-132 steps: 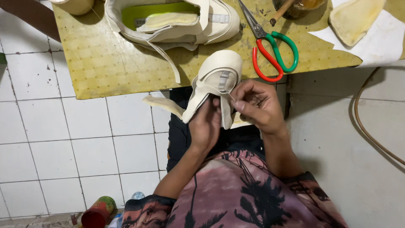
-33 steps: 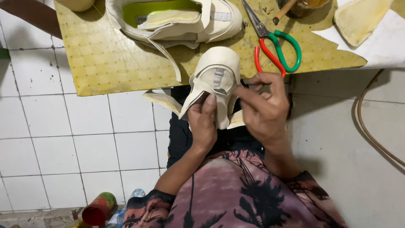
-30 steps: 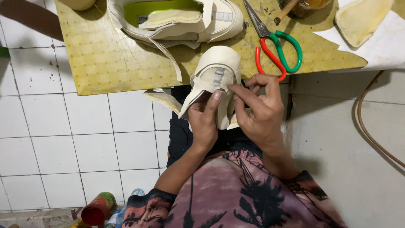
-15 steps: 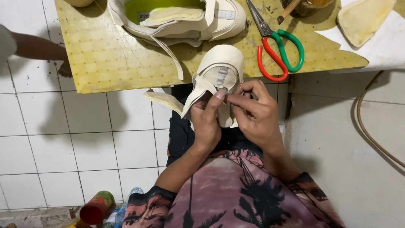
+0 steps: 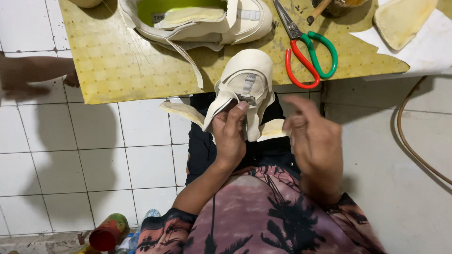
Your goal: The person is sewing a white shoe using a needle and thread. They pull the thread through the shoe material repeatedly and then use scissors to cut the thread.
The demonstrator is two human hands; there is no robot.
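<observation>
The left hand [image 5: 230,136] grips a cream shoe upper [image 5: 246,89] over the person's lap, just off the near edge of the desk [image 5: 117,61], with the thumb pressed near the grey strap at its centre. The right hand [image 5: 313,141] hangs free beside the upper, fingers loosely spread, holding nothing; it appears blurred. The upper looks formed at the toe, but its side flaps hang loose and a cream strip [image 5: 181,110] trails to the left, so the piece is judged as partly assembled, with the edges not yet fixed down. One second shoe [image 5: 197,21], white with a green lining, lies at the far edge of the desk, open, with a loose strap hanging from it; it also appears unfinished. One pair of scissors [image 5: 308,54], with one red and one green handle, lies near the right part of the desk, closed. One cream insole piece [image 5: 405,19] rests on white paper at the far right corner. One red-and-green can [image 5: 109,231] stands on the tiled floor [image 5: 70,155]. Another person's arm [image 5: 33,73] reaches toward the left edge of the desk.
</observation>
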